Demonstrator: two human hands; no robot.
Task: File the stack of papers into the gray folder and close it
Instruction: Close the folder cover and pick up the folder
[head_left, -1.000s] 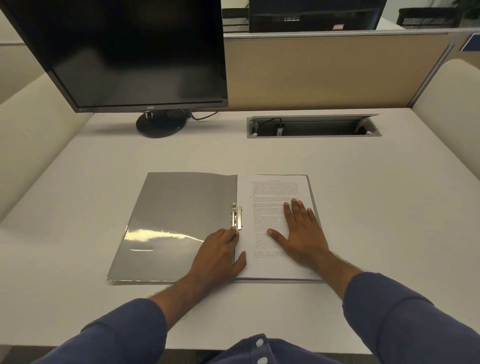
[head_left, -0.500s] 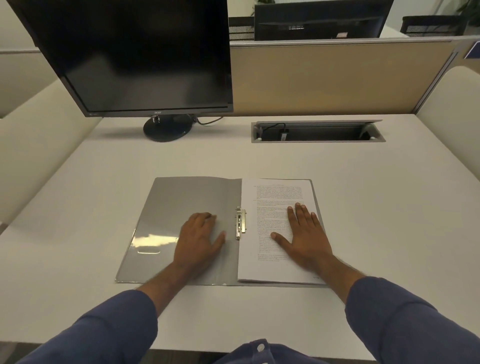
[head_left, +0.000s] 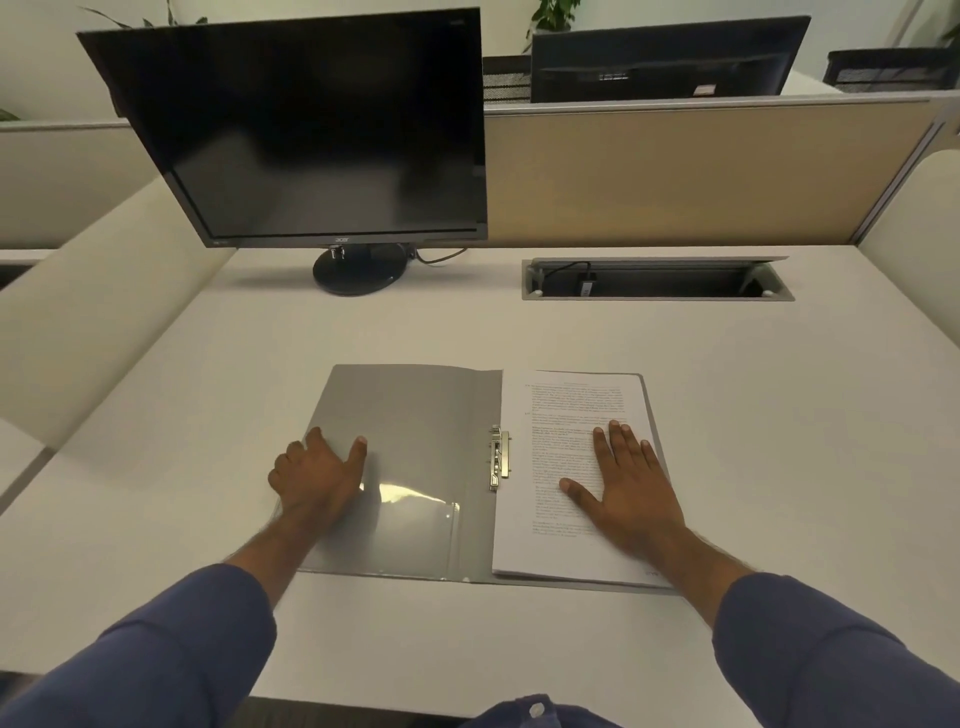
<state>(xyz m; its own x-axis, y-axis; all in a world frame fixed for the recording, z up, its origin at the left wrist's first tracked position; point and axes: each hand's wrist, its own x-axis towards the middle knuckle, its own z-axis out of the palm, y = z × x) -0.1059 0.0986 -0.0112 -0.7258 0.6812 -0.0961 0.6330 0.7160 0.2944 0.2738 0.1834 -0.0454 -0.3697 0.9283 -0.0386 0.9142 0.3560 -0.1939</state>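
The gray folder (head_left: 415, 415) lies open and flat on the white desk (head_left: 779, 441). A metal fastener clip (head_left: 500, 457) sits at its spine. The stack of printed papers (head_left: 571, 405) rests on the folder's right half. My right hand (head_left: 634, 493) lies flat on the papers, fingers spread. My left hand (head_left: 317, 478) is at the left edge of the folder's left cover. Its thumb is on top and its fingers curl at the edge. The cover still lies flat.
A black monitor (head_left: 311, 130) on a round base (head_left: 358, 270) stands at the back left. A cable tray with its lid up (head_left: 654, 280) is set into the desk at the back right. A tan partition (head_left: 675, 171) closes the far side, with padded side walls left and right.
My left hand has slid from the fastener clip leftward across the cover to its left edge. My right hand has stayed on the papers. The view has tilted up.
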